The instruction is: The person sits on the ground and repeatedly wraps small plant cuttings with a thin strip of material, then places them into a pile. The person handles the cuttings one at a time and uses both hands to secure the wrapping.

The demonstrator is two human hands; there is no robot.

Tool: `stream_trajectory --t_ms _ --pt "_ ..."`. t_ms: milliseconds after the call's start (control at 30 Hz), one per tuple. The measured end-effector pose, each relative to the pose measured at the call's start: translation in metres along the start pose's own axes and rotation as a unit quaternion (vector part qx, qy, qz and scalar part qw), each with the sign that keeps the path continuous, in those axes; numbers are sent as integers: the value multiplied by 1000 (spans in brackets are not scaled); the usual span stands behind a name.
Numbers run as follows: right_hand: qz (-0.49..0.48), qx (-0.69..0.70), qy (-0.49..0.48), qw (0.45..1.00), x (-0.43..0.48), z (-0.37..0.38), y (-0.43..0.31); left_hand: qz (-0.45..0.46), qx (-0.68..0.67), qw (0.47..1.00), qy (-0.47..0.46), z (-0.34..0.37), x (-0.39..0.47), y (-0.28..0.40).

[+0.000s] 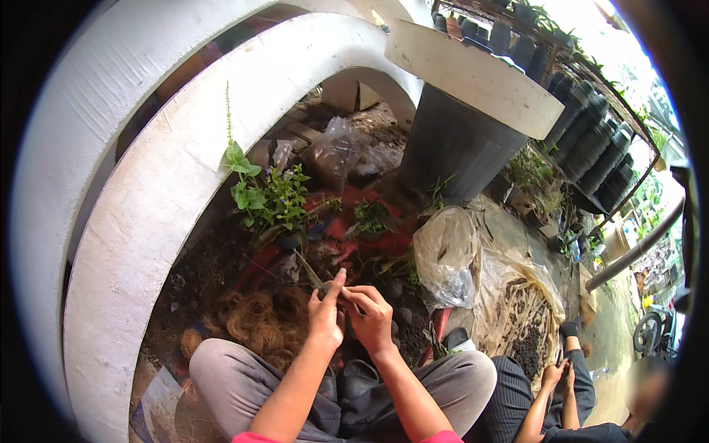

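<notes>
My left hand grips the base of a plant piece, with its thumb and fingers pointing forward. From that grip a long, narrow green leaf or stem slants up and to the left. My right hand meets the left one, its thumb and fingers pinched at the same base. What lies between the fingertips is small, dark and mostly covered. Brown coconut fibre lies in a loose heap left of my hands. Beyond them, small potted plants stand around a red surface.
Curved white structures rise at left. A large dark pot stands ahead, near a clear plastic bag. Dark soil lies on a plastic sheet at right, beside a seated person. Stacked black pots fill a rack.
</notes>
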State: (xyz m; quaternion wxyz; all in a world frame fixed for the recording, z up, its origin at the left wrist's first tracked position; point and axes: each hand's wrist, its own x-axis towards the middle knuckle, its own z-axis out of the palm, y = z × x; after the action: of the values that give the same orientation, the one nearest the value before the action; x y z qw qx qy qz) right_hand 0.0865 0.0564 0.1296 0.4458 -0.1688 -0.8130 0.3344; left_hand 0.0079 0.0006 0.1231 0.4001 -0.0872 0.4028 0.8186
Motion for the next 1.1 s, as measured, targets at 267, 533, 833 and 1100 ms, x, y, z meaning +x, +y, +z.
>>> stream_trajectory --t_ms 267,533,833,1100 --pt "-53 -31 -110 992 19 -44 6 -22 59 993 -100 2 3 -3" --pt "17 20 -43 999 -4 -4 14 -20 -49 998 39 -15 23 -22" --pt "281 259 1 924 -19 3 48 -117 -134 984 5 -32 42 -41" --pt "505 -2 -28 863 -75 -22 142 -141 -132 981 17 -40 47 -57"
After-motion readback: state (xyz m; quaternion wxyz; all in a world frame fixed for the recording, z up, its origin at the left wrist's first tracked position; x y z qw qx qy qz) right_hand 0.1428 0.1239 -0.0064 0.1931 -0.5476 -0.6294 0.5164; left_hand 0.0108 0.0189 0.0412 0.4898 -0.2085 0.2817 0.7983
